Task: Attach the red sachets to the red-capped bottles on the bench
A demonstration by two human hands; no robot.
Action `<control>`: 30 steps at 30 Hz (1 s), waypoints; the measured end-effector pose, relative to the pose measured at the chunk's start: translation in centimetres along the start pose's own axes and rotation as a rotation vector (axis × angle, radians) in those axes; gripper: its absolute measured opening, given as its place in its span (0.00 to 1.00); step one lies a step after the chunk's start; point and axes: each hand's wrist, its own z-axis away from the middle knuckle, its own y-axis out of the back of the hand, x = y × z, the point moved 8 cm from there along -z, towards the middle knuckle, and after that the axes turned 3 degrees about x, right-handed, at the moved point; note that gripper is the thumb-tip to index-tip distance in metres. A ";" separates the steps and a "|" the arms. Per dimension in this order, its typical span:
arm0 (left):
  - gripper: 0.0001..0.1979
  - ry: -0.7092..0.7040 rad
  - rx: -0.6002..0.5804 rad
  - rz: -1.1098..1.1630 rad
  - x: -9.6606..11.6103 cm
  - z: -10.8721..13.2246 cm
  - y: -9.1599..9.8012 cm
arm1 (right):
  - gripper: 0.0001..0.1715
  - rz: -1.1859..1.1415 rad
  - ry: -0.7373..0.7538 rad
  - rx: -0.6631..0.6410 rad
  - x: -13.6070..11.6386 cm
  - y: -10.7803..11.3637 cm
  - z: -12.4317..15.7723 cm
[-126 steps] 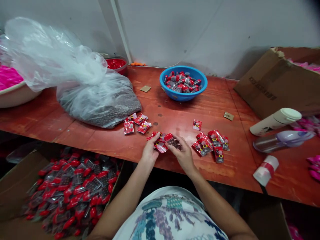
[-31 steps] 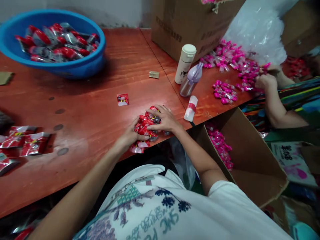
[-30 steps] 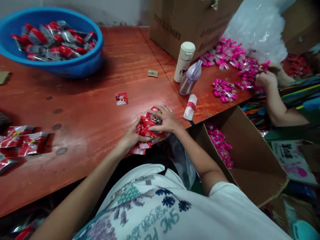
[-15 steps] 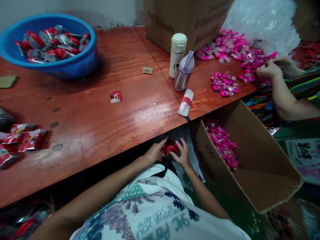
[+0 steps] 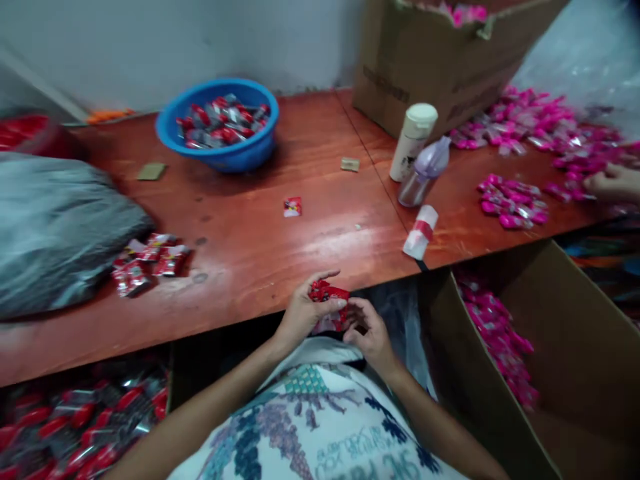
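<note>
Small red printed packets (image 5: 327, 292) sit in my left hand (image 5: 299, 313), its thumb pressed across them and its index finger stretched out past them. My right hand (image 5: 373, 337) is at their right edge, with fingers curled and fingertips against the packets; the exact grip is partly hidden. Both hands are just in front of the table edge, above my lap. A single red packet (image 5: 293, 207) lies flat on the table beyond them. More red packets (image 5: 173, 260) are heaped to the left, beside a grey bag (image 5: 60, 233).
A blue basin (image 5: 217, 157) holds red-capped clear pieces; similar pieces (image 5: 80, 427) fill a container below left. A white bottle (image 5: 414, 140), a purple-topped bottle (image 5: 424, 175) and a white roll (image 5: 421, 233) stand or lie right. Pink pieces, cardboard boxes (image 5: 575, 347) and a co-worker's hand (image 5: 613, 183) are farther right.
My view has swung left, bringing in the grey bag. My hands have risen from below the table edge with the red packets, and my right hand's spread fingers have curled in.
</note>
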 end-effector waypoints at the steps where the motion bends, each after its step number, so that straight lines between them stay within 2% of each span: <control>1: 0.38 -0.024 0.064 0.050 0.9 0.3 1.3 | 0.29 -0.014 -0.011 -0.017 -1.0 -1.9 -1.2; 5: 0.40 -0.123 0.254 0.316 3.5 1.2 6.7 | 0.19 -0.151 -0.017 -0.104 -4.4 -9.5 -6.4; 8: 0.36 -0.231 0.378 0.514 4.6 2.2 10.7 | 0.17 -0.252 -0.002 -0.219 -6.1 -15.0 -9.1; 11: 0.30 -0.317 0.489 0.623 4.6 3.0 14.4 | 0.17 -0.214 0.026 -0.298 -6.1 -19.3 -10.5; 15: 0.19 -0.275 0.636 0.730 3.2 2.3 19.7 | 0.21 0.043 0.106 -0.479 -5.0 -23.7 -13.1; 17: 0.17 -0.292 0.676 0.788 3.0 1.8 22.4 | 0.25 0.141 0.113 -0.469 -5.1 -24.3 -17.0; 18: 0.17 -0.287 0.690 0.815 2.9 1.6 23.5 | 0.27 0.147 0.106 -0.374 -5.6 -23.7 -19.8; 20: 0.17 -0.245 0.702 0.854 2.3 1.0 25.2 | 0.32 0.046 0.051 -0.061 -7.2 -21.4 -26.4; 22: 0.18 -0.188 0.700 0.886 1.7 0.4 26.1 | 0.34 -0.116 -0.108 0.130 -8.1 -19.8 -32.5; 24: 0.20 -0.152 0.686 0.903 1.1 -0.3 26.4 | 0.33 -0.159 -0.172 0.166 -9.2 -19.6 -37.7; 26: 0.21 -0.137 0.678 0.903 0.8 -1.0 26.5 | 0.27 -0.200 -0.215 0.167 -9.5 -20.0 -41.6; 28: 0.19 -0.128 0.698 0.895 0.7 -1.5 26.8 | 0.18 -0.248 -0.228 0.163 -8.8 -20.7 -43.9; 30: 0.16 -0.126 0.728 0.885 0.9 -1.9 27.4 | 0.11 -0.304 -0.215 0.169 -7.4 -21.0 -44.8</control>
